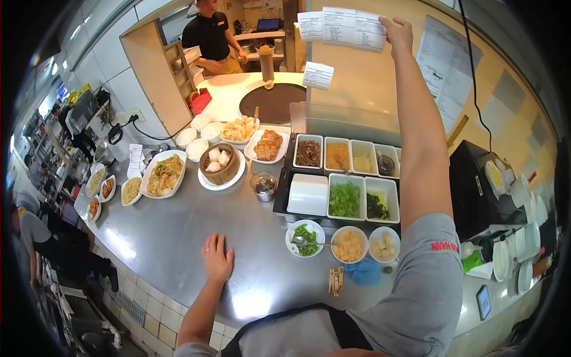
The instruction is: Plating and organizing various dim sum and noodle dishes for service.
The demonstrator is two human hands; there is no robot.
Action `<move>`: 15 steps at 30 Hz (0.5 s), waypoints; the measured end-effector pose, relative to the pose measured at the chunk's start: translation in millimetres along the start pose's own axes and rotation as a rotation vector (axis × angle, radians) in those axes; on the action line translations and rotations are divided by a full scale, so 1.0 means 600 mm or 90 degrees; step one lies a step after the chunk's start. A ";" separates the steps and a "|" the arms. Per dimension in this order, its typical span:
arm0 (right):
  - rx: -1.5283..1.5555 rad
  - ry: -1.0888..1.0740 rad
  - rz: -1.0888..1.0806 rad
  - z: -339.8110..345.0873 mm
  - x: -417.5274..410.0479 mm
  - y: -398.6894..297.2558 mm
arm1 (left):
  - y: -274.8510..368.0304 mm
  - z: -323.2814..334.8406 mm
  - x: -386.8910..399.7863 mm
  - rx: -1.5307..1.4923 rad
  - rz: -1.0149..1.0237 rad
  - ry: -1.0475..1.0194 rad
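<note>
My right hand [399, 33] is raised high, its thumb and fingers at the right end of a row of paper order slips [339, 27] on the wall above the pass. Whether it pinches a slip or only touches it, I cannot tell. Another slip [318, 75] hangs lower down. My left hand [218, 258] rests palm down on the steel counter [169, 236], fingers a little apart, holding nothing. Beyond it are a bamboo steamer of dumplings [218, 164] on a white plate, a square bowl of noodles [163, 174] and a dish of sliced meat [267, 145].
A topping rack [280, 196] with white tubs stands right of centre, bowls of chopped greens [305, 239] and garnish before it. Clothespins [335, 281] and a blue cloth [363, 271] lie nearer. A person [209, 38] stands beyond the pass; others are at far left.
</note>
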State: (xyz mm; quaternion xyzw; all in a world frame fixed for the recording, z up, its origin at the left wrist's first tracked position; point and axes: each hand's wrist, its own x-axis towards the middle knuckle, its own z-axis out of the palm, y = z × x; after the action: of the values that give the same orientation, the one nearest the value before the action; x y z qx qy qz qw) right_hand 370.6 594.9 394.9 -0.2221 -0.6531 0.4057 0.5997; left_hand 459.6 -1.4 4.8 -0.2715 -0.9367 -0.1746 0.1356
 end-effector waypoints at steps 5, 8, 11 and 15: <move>0.124 -0.047 0.027 0.047 0.067 0.020 | 0.004 0.002 0.006 0.007 -0.003 0.002; 0.237 -0.136 0.057 0.032 0.123 0.042 | 0.012 0.013 0.017 -0.008 0.004 -0.003; 0.258 -0.195 0.070 0.017 0.120 0.019 | 0.010 0.012 0.014 -0.008 -0.002 -0.007; 0.158 -0.228 -0.009 -0.025 0.060 -0.029 | -0.001 0.002 0.000 0.021 -0.013 0.008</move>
State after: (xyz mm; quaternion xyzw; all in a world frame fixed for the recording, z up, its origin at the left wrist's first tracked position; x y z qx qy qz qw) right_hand 382.1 616.9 429.4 -0.0663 -0.6960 0.5113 0.4997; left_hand 459.3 -1.4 3.7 -0.2584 -0.9414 -0.1621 0.1439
